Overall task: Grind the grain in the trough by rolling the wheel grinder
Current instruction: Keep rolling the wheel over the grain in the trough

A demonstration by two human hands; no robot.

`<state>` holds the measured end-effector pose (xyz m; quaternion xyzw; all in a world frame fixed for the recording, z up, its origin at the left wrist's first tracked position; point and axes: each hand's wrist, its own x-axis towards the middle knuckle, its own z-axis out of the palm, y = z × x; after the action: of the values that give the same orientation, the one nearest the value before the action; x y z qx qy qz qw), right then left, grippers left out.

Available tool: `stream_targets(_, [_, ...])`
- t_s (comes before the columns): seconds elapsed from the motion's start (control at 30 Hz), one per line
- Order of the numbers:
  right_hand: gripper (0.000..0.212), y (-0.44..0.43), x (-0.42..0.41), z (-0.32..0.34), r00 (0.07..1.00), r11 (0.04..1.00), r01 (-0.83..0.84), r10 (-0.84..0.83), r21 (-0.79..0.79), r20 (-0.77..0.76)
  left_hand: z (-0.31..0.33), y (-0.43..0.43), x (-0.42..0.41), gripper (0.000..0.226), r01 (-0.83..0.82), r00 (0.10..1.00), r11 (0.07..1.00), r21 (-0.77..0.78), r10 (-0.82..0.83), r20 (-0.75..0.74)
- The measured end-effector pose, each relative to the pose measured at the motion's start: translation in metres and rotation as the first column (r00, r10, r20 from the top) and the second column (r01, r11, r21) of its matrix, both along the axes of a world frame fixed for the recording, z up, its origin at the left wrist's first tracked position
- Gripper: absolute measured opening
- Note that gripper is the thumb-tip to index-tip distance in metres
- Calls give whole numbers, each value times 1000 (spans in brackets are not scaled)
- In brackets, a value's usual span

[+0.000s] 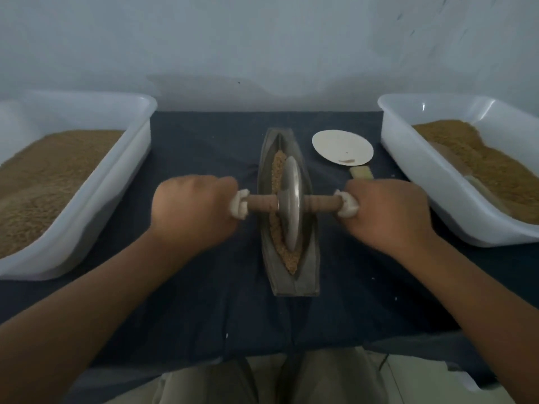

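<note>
A boat-shaped metal trough (307, 275) lies lengthwise on the dark cloth in front of me. Brown grain (277, 166) fills its groove, showing beyond and in front of the wheel. The metal wheel grinder (290, 204) stands upright in the middle of the trough on a wooden axle with white cloth-wrapped ends. My left hand (194, 211) grips the left end of the axle. My right hand (388, 212) grips the right end. Both fists hide the handle ends.
A white plastic tub (128, 158) with brown grain stands at the left; a second white tub (408, 158), holding grain and a scoop, stands at the right. A round white plate (342, 147) and a small pale brush-like object (361, 172) lie right of the trough. The wall is close behind.
</note>
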<state>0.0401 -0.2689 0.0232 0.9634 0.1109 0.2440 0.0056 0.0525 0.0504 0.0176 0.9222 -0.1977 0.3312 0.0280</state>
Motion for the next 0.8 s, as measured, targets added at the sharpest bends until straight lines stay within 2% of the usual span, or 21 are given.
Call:
stream_targets(0.07, [43,-7,-18,-4,997,997,-72,72,38,23,-3,8,-14,42,32,999,999,22,-33,43])
stream_targets(0.13, [43,-8,-12,-4,997,996,-82,82,33,8,-2,5,-10,42,4,1000,1000,26,-5,18])
stream_targets(0.3, [42,9,63,1,997,997,81,-80,9,-19,10,-16,59,40,-134,983,989,58,140,-117])
stream_targets(0.47, [39,15,88,14,993,995,104,-104,-9,-53,17,-23,87,52,-188,968,981,40,192,-164])
stream_targets(0.53, [42,12,68,14,991,995,93,-95,-28,-89,12,-19,68,51,-164,976,986,24,166,-138])
stream_targets(0.67, [44,0,6,12,999,998,-26,27,-51,17,-7,2,13,43,9,1000,999,-39,-9,11])
stream_targets(0.73, [44,-4,-6,13,995,995,-95,96,-43,28,-17,7,-1,41,32,999,998,-51,-30,31])
stream_targets(0.8, [46,-1,5,15,998,996,-52,54,-72,32,-20,5,4,40,-5,1000,998,-66,6,4])
